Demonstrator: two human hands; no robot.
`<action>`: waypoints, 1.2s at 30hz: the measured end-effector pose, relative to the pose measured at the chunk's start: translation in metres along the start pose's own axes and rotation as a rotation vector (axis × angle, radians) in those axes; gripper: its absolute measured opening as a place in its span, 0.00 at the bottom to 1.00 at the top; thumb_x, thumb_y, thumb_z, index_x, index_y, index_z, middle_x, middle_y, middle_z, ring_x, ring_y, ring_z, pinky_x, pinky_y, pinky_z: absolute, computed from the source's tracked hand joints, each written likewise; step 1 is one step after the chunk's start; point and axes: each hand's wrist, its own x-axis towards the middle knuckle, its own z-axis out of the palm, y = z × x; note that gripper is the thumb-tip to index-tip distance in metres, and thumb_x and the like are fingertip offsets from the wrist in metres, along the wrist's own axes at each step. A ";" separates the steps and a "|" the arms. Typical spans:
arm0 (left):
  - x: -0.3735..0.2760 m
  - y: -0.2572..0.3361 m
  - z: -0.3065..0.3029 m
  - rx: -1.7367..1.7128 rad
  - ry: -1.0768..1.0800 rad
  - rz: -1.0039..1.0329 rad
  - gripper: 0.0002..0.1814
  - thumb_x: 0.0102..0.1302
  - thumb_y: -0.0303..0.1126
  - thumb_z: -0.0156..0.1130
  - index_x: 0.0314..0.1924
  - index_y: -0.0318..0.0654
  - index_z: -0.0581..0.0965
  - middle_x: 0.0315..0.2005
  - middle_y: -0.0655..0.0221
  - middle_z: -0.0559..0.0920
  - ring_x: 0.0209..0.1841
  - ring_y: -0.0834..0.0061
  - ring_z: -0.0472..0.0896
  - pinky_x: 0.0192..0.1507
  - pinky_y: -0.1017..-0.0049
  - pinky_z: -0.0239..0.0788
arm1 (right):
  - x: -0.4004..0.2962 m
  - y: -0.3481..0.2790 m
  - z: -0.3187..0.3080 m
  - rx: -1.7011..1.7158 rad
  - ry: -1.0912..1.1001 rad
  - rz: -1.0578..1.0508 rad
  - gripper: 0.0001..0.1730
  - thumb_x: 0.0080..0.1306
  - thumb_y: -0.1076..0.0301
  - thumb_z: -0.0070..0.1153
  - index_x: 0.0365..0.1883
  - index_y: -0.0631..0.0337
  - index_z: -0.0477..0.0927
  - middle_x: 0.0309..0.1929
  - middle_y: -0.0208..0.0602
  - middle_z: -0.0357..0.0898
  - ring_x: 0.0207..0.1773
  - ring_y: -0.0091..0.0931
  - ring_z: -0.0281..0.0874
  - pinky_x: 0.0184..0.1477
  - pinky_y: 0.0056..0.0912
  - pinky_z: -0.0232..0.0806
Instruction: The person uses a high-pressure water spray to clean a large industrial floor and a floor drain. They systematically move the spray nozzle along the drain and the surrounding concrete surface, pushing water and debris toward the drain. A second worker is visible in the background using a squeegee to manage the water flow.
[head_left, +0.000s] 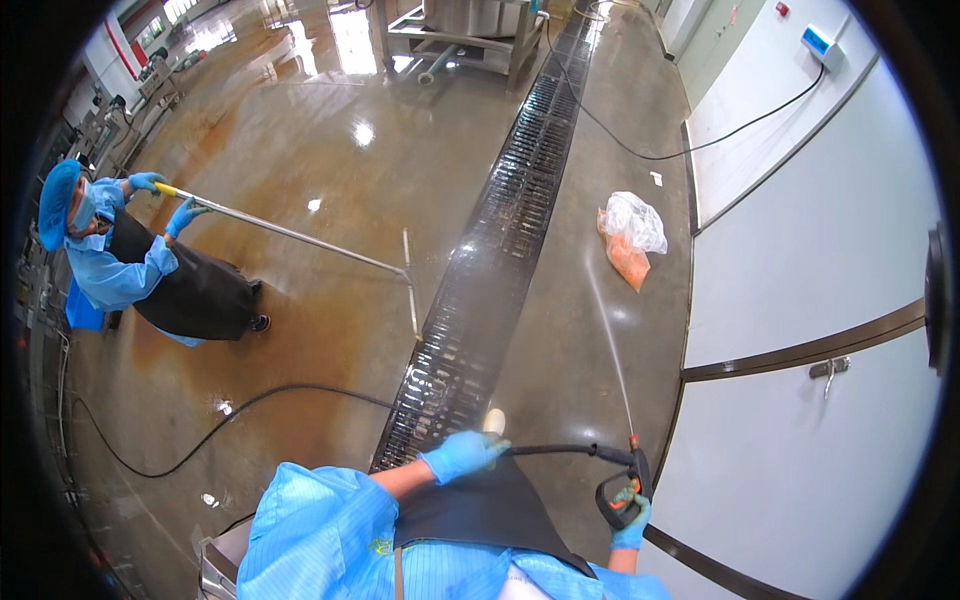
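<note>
My right hand (631, 517), in a blue glove, is shut on the grip of a black pressure-washer spray gun (637, 469) with orange parts. From its red nozzle tip a thin water jet (611, 337) runs forward to the wet floor (555, 352), left of a plastic bag. My left hand (466, 456), also gloved in blue, is closed around the black hose (551, 450) that leads to the gun. That plastic bag (630, 232), clear with orange contents, lies on the floor ahead. Below my left hand hangs my dark apron (480, 510).
A grated floor drain (517, 195) runs lengthwise ahead. At left a co-worker (150, 255) holds a long-handled floor squeegee (300, 241). Black hose (247, 405) crosses the floor behind the drain. A metal stand (457, 45) is at the far end; a white wall (810, 247) borders the right.
</note>
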 end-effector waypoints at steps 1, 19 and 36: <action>0.009 -0.007 0.013 0.047 -0.001 0.045 0.32 0.67 0.57 0.39 0.26 0.39 0.80 0.23 0.61 0.82 0.29 0.58 0.80 0.37 0.63 0.69 | -0.001 -0.007 -0.009 0.023 0.004 0.016 0.17 0.51 0.71 0.47 0.41 0.67 0.71 0.26 0.32 0.68 0.30 0.24 0.69 0.38 0.25 0.66; -0.019 0.015 -0.057 -0.056 0.247 -0.455 0.30 0.65 0.58 0.42 0.23 0.45 0.81 0.22 0.62 0.81 0.30 0.57 0.80 0.40 0.64 0.69 | 0.166 0.041 0.074 -0.081 0.008 0.511 0.22 0.53 0.64 0.47 0.45 0.65 0.75 0.35 0.42 0.79 0.36 0.35 0.78 0.42 0.38 0.72; 0.026 -0.073 -0.075 0.025 0.217 -0.241 0.29 0.65 0.60 0.41 0.33 0.45 0.82 0.29 0.55 0.81 0.35 0.52 0.79 0.41 0.60 0.69 | 0.121 0.067 0.090 0.210 0.258 0.363 0.22 0.50 0.67 0.46 0.44 0.68 0.74 0.40 0.44 0.78 0.40 0.38 0.77 0.49 0.43 0.71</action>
